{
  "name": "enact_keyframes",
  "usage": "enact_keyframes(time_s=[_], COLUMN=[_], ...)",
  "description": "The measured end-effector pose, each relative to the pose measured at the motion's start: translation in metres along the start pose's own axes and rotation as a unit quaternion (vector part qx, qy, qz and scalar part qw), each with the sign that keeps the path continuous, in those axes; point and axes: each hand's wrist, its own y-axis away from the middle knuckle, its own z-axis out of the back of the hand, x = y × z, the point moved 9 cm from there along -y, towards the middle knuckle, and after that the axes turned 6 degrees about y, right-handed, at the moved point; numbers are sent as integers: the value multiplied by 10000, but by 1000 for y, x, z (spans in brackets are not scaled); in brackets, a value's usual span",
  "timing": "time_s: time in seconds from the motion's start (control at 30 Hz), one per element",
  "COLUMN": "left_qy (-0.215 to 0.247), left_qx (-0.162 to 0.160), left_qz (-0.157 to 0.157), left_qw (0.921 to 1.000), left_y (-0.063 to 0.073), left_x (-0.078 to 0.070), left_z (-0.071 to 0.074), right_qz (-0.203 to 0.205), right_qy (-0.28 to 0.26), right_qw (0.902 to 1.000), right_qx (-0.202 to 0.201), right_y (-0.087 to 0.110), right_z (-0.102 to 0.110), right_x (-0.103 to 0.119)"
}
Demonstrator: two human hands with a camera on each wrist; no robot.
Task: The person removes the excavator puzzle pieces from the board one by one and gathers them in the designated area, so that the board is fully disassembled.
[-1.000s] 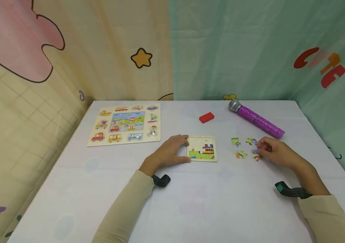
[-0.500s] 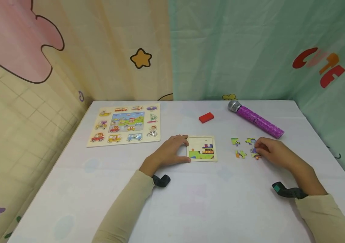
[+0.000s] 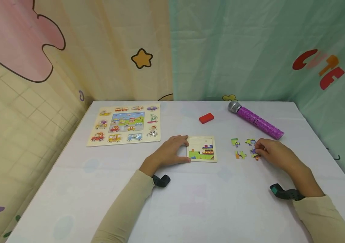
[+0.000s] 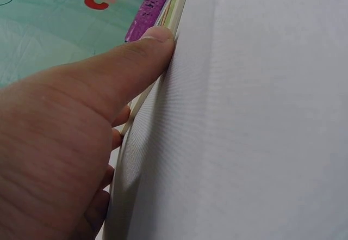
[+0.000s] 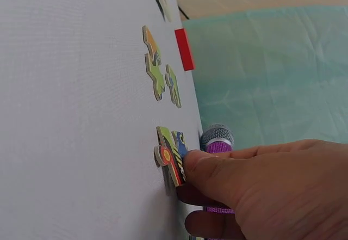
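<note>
My left hand holds the left side of a small wooden puzzle board, thumb at its lower corner and fingers at its upper one. Joined pieces fill the board's lower and right parts, with pale bare wood above. In the left wrist view, the thumb presses along the board's edge. My right hand pinches a jigsaw piece with a red knob; the fingers partly cover it. Loose jigsaw pieces lie beside it: a green one, an orange and green one and a green and blue one.
A larger wooden vehicle puzzle lies at the back left. Behind the small board sits a red block. A glittery purple microphone lies at the back right, beyond the right hand. Curtains hang behind the white table.
My right hand has shifted slightly left at the jigsaw piece, more of which now shows past the fingers. The left hand and the board have stayed in place.
</note>
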Motion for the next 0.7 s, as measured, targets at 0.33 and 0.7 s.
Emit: enact_keyframes(time_s=[0.33,0.7], left_qy=[-32,-47], left_qx=[72,-7], left_qz=[79,-7], left_qw=[9999,10000], left_y=[2,1], left_x=[-2,-2], left_z=[-1,-1], right_qz=[108,0], right_qy=[628,638], right_qw=[9979,9977], right_qx=[-131,-210], right_y=[2,1], right_z=[3,1], right_x=[6,3])
